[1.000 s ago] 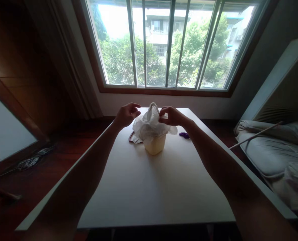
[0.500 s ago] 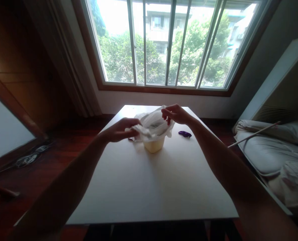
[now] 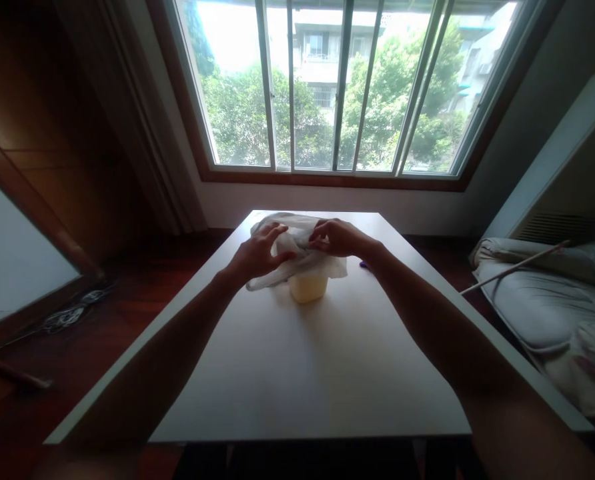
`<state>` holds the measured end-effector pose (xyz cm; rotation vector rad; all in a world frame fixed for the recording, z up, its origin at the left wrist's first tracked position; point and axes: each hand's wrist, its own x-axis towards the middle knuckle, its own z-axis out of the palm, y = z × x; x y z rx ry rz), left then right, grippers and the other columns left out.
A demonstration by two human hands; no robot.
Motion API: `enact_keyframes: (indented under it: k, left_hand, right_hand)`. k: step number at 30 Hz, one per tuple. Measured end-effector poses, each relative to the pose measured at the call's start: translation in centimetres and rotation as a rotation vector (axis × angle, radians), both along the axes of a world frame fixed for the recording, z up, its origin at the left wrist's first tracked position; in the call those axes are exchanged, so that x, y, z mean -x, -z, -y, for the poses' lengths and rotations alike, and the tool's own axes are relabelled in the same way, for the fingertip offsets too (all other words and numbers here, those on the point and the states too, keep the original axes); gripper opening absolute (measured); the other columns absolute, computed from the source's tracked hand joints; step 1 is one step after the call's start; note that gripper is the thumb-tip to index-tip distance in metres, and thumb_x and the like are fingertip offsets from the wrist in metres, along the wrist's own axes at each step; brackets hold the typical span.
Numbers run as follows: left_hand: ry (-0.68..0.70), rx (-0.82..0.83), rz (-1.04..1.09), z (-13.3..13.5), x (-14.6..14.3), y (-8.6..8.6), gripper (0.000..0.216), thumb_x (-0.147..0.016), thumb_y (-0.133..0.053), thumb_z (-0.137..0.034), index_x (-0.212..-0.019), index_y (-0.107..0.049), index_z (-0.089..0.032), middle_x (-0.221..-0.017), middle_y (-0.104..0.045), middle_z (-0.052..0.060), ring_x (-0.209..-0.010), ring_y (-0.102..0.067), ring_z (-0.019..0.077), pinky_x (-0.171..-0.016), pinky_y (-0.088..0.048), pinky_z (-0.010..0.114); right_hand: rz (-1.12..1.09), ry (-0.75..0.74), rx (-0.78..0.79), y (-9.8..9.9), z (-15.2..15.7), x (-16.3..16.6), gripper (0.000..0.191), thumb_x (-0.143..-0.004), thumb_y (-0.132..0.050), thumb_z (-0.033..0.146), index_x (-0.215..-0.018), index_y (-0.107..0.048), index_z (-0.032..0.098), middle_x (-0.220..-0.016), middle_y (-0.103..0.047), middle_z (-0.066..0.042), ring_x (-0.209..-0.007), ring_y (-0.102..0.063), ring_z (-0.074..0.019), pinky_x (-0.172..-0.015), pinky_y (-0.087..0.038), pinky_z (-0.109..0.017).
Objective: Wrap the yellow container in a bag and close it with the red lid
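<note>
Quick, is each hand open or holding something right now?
Left hand: open, at the white plastic bag.
Right hand: curled at the bag; can't tell if gripping.

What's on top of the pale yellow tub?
A white plastic bag spreads over the upper part of the tub, with the left hand and right hand at the bag. The tub's rim and inside are covered, so any contents can't be seen.

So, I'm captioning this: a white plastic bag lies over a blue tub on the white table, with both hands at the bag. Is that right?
No: the tub is pale yellow, not blue, in the head view. The white plastic bag does lie over it on the white table, left hand and right hand at the bag.
</note>
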<state>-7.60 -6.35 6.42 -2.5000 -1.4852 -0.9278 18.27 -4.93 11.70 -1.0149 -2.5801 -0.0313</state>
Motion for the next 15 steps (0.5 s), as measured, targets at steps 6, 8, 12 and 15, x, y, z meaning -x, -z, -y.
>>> enact_keyframes:
  k: [6,8,12,15]
  left_hand:
    - [0.169,0.243,0.184,-3.7,0.3,3.7,0.118,-0.062,-0.083,-0.062,-0.158,-0.026,-0.024,-0.156,-0.037,0.018,-0.138,-0.043,0.0417,-0.113,-0.040,0.057]
    - [0.258,0.316,0.258,-4.1,0.3,5.0,0.125,-0.063,-0.084,-0.059,-0.160,-0.014,-0.025,-0.157,-0.034,0.018,-0.138,-0.043,0.0405,-0.113,-0.041,0.056]
    - [0.281,0.339,0.342,-4.2,-0.2,6.3,0.130,-0.061,-0.086,-0.056,-0.160,-0.008,-0.028,-0.158,-0.030,0.016,-0.141,-0.039,0.0399,-0.115,-0.039,0.057]
    - [0.223,0.299,0.339,-3.9,-0.9,5.6,0.126,-0.058,-0.087,-0.059,-0.158,-0.020,-0.021,-0.156,-0.032,0.018,-0.141,-0.038,0.0406,-0.116,-0.038,0.055]
  right_hand:
    - [0.143,0.040,0.047,1.3,-0.7,0.8,0.024,-0.092,-0.058,0.027,-0.107,-0.076,0.021,-0.104,-0.073,-0.007,-0.086,-0.061,-0.0194,-0.074,-0.042,-0.027]
    - [0.197,0.024,0.107,1.3,-1.1,1.6,0.025,-0.092,-0.055,0.025,-0.102,-0.077,0.019,-0.100,-0.073,-0.007,-0.082,-0.060,-0.0179,-0.073,-0.042,-0.027]
    - [0.388,0.045,0.285,1.0,-2.0,3.5,0.023,-0.088,-0.057,0.020,-0.100,-0.076,0.012,-0.093,-0.071,-0.008,-0.077,-0.059,-0.0167,-0.069,-0.043,-0.025]
    - [0.508,0.070,0.355,1.2,-2.9,4.6,0.022,-0.083,-0.063,0.019,-0.098,-0.075,0.008,-0.089,-0.070,-0.009,-0.078,-0.061,-0.0184,-0.070,-0.046,-0.026]
